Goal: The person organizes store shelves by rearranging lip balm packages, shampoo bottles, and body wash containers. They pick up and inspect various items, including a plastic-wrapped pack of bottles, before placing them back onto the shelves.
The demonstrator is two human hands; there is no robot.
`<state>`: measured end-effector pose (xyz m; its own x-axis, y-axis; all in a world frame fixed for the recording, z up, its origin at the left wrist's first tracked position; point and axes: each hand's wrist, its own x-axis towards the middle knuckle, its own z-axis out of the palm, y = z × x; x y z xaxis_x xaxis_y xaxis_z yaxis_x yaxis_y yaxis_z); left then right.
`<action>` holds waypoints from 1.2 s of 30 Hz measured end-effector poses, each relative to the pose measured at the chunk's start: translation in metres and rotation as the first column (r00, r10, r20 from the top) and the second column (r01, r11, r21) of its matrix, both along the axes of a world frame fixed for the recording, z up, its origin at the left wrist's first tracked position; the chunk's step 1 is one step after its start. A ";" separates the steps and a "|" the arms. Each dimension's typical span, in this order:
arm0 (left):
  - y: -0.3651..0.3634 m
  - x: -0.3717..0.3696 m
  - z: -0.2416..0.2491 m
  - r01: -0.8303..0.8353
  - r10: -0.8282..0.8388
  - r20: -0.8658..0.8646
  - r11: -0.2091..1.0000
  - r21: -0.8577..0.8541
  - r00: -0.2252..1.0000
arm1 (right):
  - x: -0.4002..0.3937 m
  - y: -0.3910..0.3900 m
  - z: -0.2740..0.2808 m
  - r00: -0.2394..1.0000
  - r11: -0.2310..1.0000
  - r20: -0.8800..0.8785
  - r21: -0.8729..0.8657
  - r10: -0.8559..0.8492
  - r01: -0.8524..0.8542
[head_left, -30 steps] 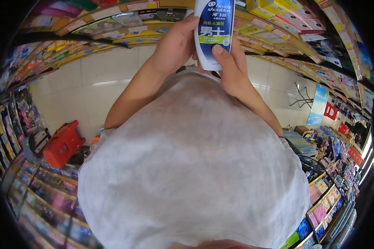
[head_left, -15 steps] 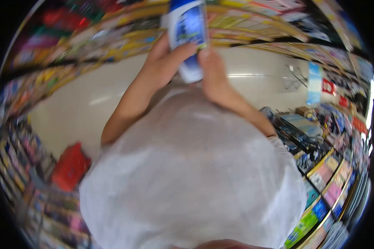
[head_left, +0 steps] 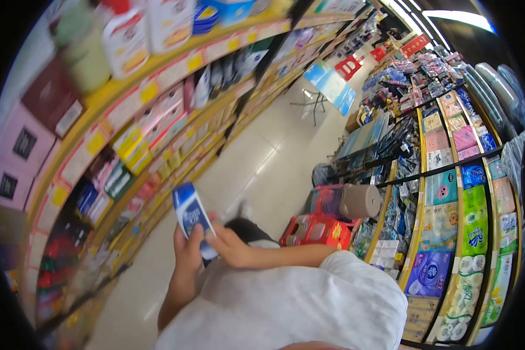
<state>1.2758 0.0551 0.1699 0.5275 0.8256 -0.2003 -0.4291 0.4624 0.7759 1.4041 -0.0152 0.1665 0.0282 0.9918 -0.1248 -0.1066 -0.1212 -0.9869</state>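
Item: one bottle [head_left: 191, 213], flattened in form, with smooth rounded edges. The body is white; the cap [head_left: 184, 192] is blue and sits in place at the upper end. The front carries a dark blue label [head_left: 193, 217] with pale lettering, too small and blurred to read. The bottle is held off the floor, leaning, its cap end towards the upper left of the view and its base towards the lower right, label face up to the camera. The left hand [head_left: 188, 249] grips its lower half, thumb across the front; fingers of the right hand [head_left: 230, 246] meet its right edge. Part of the lower label is hidden.
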 end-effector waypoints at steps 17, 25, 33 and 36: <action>-0.029 0.441 0.005 0.389 -0.387 -0.044 0.920 0.039 0.921 | 0.414 -0.070 0.014 0.930 0.943 0.159 0.016 -0.330 0.332; -0.016 0.573 0.014 0.469 -0.456 -0.108 0.868 0.164 0.883 | 0.553 -0.048 0.027 0.890 0.893 -0.073 -0.046 -0.450 0.448; 0.052 0.732 -0.035 0.546 -0.524 -0.154 0.816 0.190 0.838 | 0.720 0.019 0.008 0.807 0.820 0.144 0.125 -0.572 0.559; 0.083 0.820 -0.019 0.581 -0.567 -0.128 0.803 0.131 0.814 | 0.799 0.048 0.020 0.770 0.789 0.170 0.122 -0.615 0.602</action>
<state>2.0962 0.1382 0.1505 0.9030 0.4002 -0.1565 -0.0585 0.4752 0.8780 2.2026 0.0333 0.1864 0.6453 0.7639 0.0041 0.0514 -0.0380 -0.9980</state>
